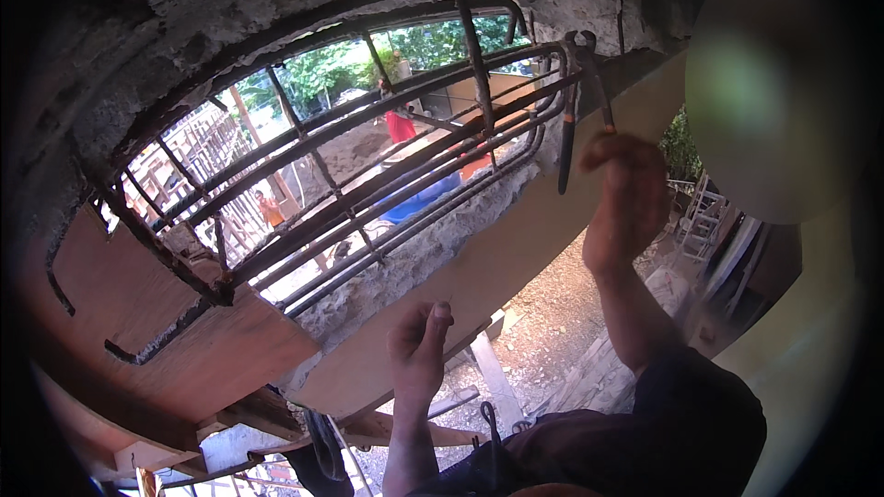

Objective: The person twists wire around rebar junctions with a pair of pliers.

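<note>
High on the right, my right hand (pixel 631 189) is closed around one handle of a pair of pincers (pixel 597 83). The other handle swings free, so the pincers are spread. Their jaws touch or nearly touch the bent ends of the steel reinforcing bars (pixel 516 57); which, I cannot tell. Lower and nearer, my left hand (pixel 421 340) is closed, with its thumb pressed on the fingers. Something very thin may stick out at the thumb tip, too small to name. It is held in front of a plywood panel (pixel 368 373), below the bars.
Rough concrete (pixel 212 28) arches overhead, and a broken concrete edge (pixel 405 262) runs under the bars. Another plywood sheet (pixel 212 350) stands at left beside a hooked bar end (pixel 152 350). Through the opening, a person in red (pixel 400 126) is outside. Debris-covered ground (pixel 543 331) lies below.
</note>
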`<state>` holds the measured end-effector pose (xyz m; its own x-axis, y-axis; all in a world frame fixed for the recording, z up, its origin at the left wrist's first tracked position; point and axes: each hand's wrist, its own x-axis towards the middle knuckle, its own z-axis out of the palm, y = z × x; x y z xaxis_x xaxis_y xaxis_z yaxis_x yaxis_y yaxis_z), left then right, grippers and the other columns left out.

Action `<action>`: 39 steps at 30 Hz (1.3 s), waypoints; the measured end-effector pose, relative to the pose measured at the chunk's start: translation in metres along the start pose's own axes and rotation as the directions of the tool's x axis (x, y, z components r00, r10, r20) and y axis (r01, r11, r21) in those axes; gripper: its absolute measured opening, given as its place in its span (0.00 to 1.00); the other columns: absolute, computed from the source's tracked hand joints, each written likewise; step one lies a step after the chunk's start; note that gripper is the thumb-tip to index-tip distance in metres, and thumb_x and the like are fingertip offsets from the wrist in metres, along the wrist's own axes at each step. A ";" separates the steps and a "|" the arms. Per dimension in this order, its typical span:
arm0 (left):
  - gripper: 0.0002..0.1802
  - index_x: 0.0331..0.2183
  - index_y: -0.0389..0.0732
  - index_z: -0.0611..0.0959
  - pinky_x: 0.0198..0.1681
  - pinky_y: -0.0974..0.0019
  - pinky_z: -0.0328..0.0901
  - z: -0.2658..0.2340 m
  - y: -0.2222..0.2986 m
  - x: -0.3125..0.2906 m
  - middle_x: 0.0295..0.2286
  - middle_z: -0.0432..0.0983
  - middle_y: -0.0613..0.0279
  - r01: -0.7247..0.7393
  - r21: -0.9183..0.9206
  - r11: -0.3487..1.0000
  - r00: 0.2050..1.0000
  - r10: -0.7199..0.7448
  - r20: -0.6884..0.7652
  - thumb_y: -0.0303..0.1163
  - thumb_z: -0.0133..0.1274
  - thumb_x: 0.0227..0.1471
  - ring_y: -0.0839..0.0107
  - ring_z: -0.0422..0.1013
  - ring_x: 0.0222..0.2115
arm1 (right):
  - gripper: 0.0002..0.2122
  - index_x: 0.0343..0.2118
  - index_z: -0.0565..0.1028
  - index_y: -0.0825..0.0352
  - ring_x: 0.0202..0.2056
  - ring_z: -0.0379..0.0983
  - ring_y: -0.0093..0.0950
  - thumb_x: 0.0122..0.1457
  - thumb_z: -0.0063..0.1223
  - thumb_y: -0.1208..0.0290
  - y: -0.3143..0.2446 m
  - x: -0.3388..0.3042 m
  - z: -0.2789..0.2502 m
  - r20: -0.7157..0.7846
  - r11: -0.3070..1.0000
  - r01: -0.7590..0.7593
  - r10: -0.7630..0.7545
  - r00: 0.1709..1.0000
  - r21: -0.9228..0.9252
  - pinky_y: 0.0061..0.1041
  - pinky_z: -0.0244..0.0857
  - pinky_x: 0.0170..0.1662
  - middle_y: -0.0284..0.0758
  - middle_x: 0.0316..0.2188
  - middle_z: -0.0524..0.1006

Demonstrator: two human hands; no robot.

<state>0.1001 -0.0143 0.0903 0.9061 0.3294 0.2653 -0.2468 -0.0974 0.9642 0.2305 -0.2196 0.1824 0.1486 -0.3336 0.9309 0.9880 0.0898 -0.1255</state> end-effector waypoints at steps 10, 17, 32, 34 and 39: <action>0.17 0.28 0.37 0.81 0.27 0.76 0.56 -0.017 -0.015 -0.004 0.22 0.71 0.75 0.022 0.000 1.000 0.992 -0.021 -0.125 0.41 0.54 0.62 0.85 0.62 0.23 | 0.12 0.50 0.74 0.70 0.46 0.76 0.29 0.67 0.47 0.74 0.068 -0.020 0.091 0.048 0.981 -0.138 0.133 0.990 0.133 0.28 0.70 0.49 0.40 0.43 0.79; 0.15 0.29 0.35 0.79 0.30 0.76 0.58 -0.027 -0.022 -0.027 0.23 0.72 0.72 0.091 -0.055 0.994 0.981 -0.099 -0.165 0.37 0.54 0.63 0.86 0.64 0.26 | 0.11 0.43 0.79 0.67 0.33 0.79 0.30 0.65 0.53 0.66 0.119 0.045 0.120 0.255 0.979 0.183 -0.156 0.954 -0.086 0.30 0.71 0.36 0.39 0.33 0.82; 0.16 0.29 0.35 0.79 0.30 0.76 0.58 -0.013 -0.068 -0.013 0.22 0.71 0.73 0.138 -0.199 0.970 0.987 -0.152 -0.058 0.37 0.54 0.63 0.85 0.62 0.26 | 0.11 0.34 0.81 0.69 0.23 0.75 0.15 0.64 0.57 0.64 0.116 0.085 0.137 0.110 0.991 -0.092 0.103 0.989 -0.101 0.15 0.63 0.25 0.32 0.23 0.82; 0.16 0.27 0.35 0.78 0.30 0.76 0.57 -0.009 -0.065 -0.007 0.22 0.70 0.73 0.155 -0.187 0.970 0.985 -0.166 -0.040 0.37 0.54 0.63 0.85 0.62 0.26 | 0.11 0.34 0.81 0.66 0.22 0.75 0.16 0.66 0.54 0.63 0.094 0.085 0.137 0.069 0.921 -0.377 0.384 0.921 -0.096 0.16 0.63 0.23 0.33 0.25 0.82; 0.18 0.25 0.39 0.77 0.22 0.76 0.50 0.005 -0.064 0.004 0.17 0.63 0.77 0.114 -0.148 0.982 0.993 -0.114 0.006 0.41 0.54 0.62 0.87 0.56 0.18 | 0.13 0.32 0.82 0.66 0.23 0.76 0.15 0.59 0.63 0.58 0.109 0.093 0.132 0.139 0.948 -0.307 0.295 0.946 0.080 0.16 0.64 0.25 0.30 0.21 0.81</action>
<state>0.1215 -0.0118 0.0300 0.9306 0.3326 0.1532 -0.1898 0.0804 0.9785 0.3465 -0.1168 0.3004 0.4257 -0.1589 0.8908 0.8880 0.2623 -0.3776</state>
